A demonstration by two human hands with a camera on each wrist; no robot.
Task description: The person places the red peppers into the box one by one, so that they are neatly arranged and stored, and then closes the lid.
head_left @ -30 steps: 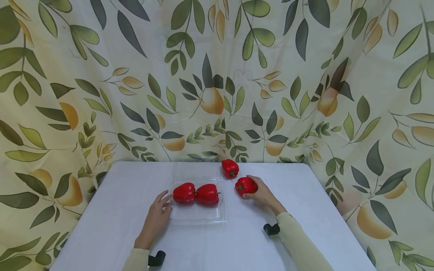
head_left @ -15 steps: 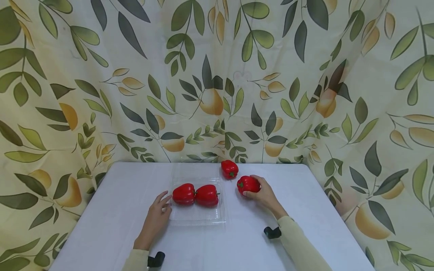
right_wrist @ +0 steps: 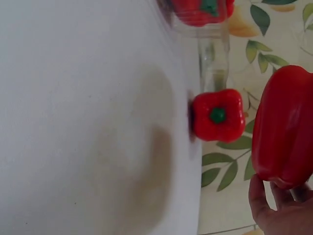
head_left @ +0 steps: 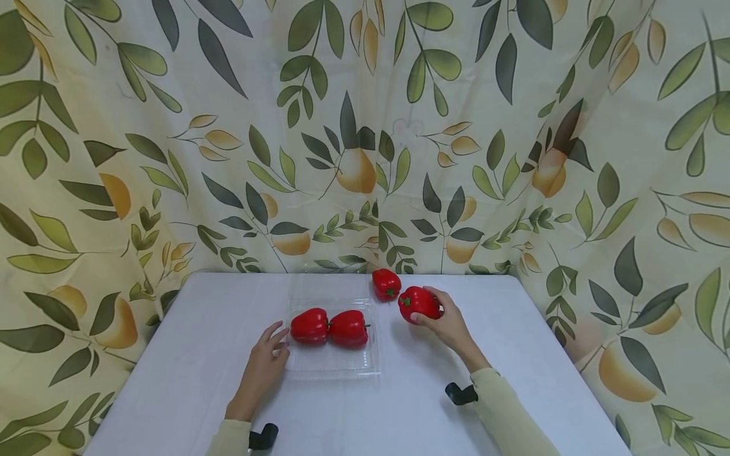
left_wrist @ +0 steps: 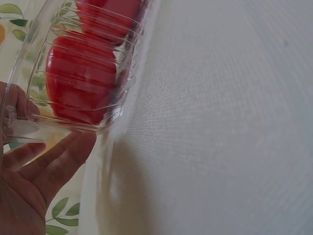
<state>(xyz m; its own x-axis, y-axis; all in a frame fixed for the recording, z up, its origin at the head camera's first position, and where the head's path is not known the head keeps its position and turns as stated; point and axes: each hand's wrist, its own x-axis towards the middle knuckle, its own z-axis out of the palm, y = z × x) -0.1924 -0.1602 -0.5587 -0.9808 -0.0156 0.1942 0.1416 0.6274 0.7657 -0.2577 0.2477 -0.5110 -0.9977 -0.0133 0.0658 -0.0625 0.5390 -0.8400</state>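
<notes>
Your right hand (head_left: 453,326) grips a pepper (head_left: 419,307) right of center, by the end opposite the stem (head_left: 406,302), so it's up off the table (head_left: 490,304). Left hand (head_left: 268,356) looks pretty relaxed, touching the tray (head_left: 333,363) lower center, probably to steady it.

A white bench (head_left: 199,348) with rounded far corners stands before a cream curtain (head_left: 365,95), which also spreads along both sides. Green and dark grey leaves (head_left: 432,14) and orange-yellow fruit (head_left: 357,172) pattern its softly creased fabric.
</notes>
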